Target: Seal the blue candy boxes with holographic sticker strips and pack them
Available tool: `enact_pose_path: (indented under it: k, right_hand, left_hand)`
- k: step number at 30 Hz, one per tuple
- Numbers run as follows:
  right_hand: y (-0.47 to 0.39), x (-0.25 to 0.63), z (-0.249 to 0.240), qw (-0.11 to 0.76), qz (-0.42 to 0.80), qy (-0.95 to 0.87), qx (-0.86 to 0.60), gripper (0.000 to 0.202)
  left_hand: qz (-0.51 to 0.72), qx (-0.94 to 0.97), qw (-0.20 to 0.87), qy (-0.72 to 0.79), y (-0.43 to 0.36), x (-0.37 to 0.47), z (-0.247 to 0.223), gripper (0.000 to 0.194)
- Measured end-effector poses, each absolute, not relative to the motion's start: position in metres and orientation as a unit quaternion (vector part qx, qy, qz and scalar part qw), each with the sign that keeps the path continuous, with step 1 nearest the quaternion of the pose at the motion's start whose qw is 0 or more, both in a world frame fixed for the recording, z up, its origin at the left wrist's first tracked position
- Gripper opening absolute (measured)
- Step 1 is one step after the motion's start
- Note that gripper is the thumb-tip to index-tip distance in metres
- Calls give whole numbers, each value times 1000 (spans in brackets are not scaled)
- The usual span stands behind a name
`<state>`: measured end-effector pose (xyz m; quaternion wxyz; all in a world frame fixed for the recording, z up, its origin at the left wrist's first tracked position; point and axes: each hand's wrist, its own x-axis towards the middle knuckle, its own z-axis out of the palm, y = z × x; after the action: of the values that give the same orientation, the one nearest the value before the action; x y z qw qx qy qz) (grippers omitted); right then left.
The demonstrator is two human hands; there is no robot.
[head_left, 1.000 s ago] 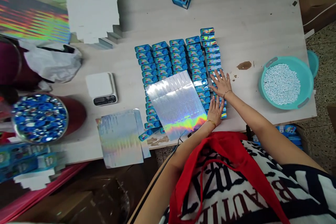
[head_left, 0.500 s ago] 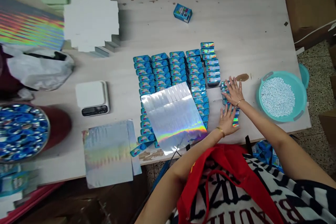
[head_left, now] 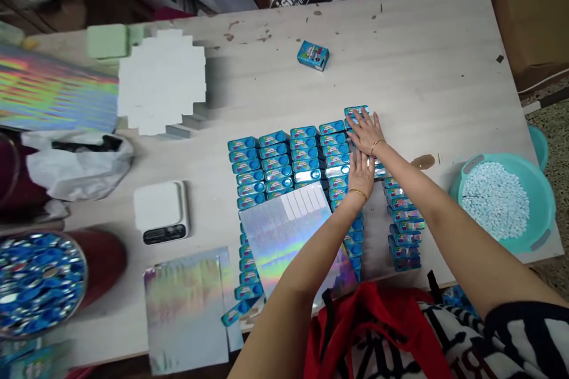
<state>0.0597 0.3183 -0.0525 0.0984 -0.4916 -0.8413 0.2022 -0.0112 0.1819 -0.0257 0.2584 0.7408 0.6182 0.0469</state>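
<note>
Rows of small blue boxes [head_left: 278, 161] stand packed in columns in the middle of the table. My right hand [head_left: 368, 133] rests with spread fingers on the far end of the rightmost of these columns, over its top boxes [head_left: 356, 110]. Just nearer to me, my left hand [head_left: 361, 176] lies with fingers stretched forward, touching boxes of the same column; some are hidden under both hands. A separate column of boxes [head_left: 405, 225] stands below my right forearm. A shiny holographic sheet [head_left: 284, 231] covers part of the packed columns, left of my left forearm.
A teal basin [head_left: 540, 207] of pale blue pieces stands at the right edge. Further left are a white scale [head_left: 160, 210], holographic sheets [head_left: 186, 314], stacked white card [head_left: 164, 83] and a red tub [head_left: 104, 260] of blue packets. One blue box [head_left: 313, 55] lies further back.
Both hands have moved from the near right column, away from me and leftward, onto the far column of boxes. The camera view has tilted up, so the table sits lower.
</note>
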Motion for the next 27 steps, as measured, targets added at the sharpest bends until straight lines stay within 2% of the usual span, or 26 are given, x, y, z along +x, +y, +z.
enact_pose_path:
  k: [5, 12, 17, 19, 22, 25, 27]
  right_hand:
    - [327, 90, -50, 59, 203, -858, -468, 60]
    - [338, 154, -31, 1, 167, -829, -534, 64]
    - [331, 180, -27, -15, 154, -822, -548, 65]
    - [328, 186, -26, -13, 150, -824, -546, 65]
    - [319, 184, -20, -5, 144, -817, -558, 66]
    - [296, 158, -7, 38, 127, -796, -590, 73]
    - [269, 121, 1, 83, 126, -799, -583, 73]
  left_hand:
    - [3, 756, 261, 601, 192, 15, -34, 61]
    - [13, 802, 275, 530, 216, 59, -18, 61]
    - [11, 816, 340, 467, 216, 61, 1, 75]
    - [34, 820, 363, 441, 207, 33, 11, 78]
    - [111, 808, 364, 449, 180, -53, 28, 62]
    - [150, 753, 318, 557, 142, -168, 39, 43]
    - [111, 708, 267, 645, 117, -235, 37, 36]
